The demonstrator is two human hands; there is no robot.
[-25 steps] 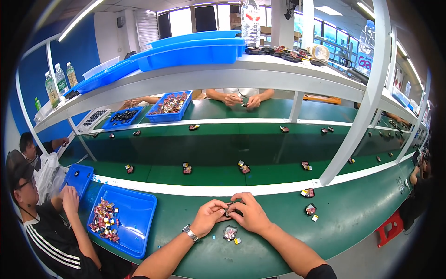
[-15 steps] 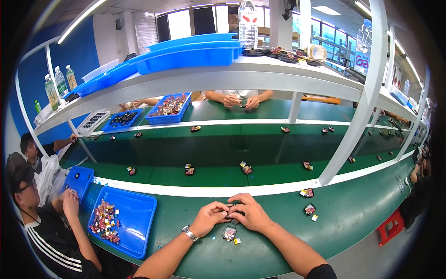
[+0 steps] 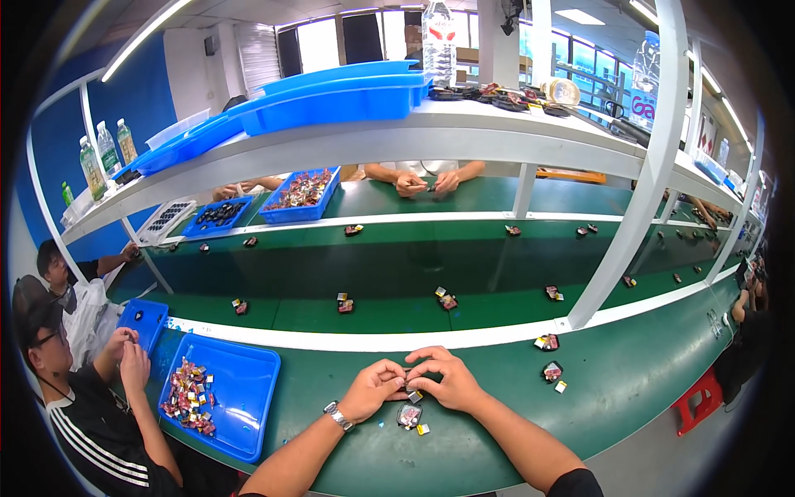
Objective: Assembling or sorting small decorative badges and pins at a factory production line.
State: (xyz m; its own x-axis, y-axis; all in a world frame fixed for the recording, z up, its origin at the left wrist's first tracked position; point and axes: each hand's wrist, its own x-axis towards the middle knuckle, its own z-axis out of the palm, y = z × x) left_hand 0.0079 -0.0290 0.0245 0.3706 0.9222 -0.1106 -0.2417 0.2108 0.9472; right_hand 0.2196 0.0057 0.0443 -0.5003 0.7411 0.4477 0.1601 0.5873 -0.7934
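Note:
My left hand (image 3: 373, 389) and my right hand (image 3: 443, 378) meet at the fingertips over the green table (image 3: 629, 389), pinching one small dark part (image 3: 409, 384) between them. A silver watch (image 3: 335, 416) sits on my left wrist. Just below my hands lie another small dark part (image 3: 408, 415) and a tiny yellow piece (image 3: 423, 429). What the pinched part looks like is mostly hidden by my fingers.
A blue tray (image 3: 240, 398) of several small mixed pieces lies to my left, beside a seated person (image 3: 91, 406) working with both hands. More small parts (image 3: 547, 342) dot the table and the moving green belt (image 3: 397, 273). A white post (image 3: 629, 190) rises at right. Another person's hands (image 3: 426, 180) work across the belt.
My hands stay together at the same spot, fingers shifting slightly on the small part. The parts on the belt have drifted a little.

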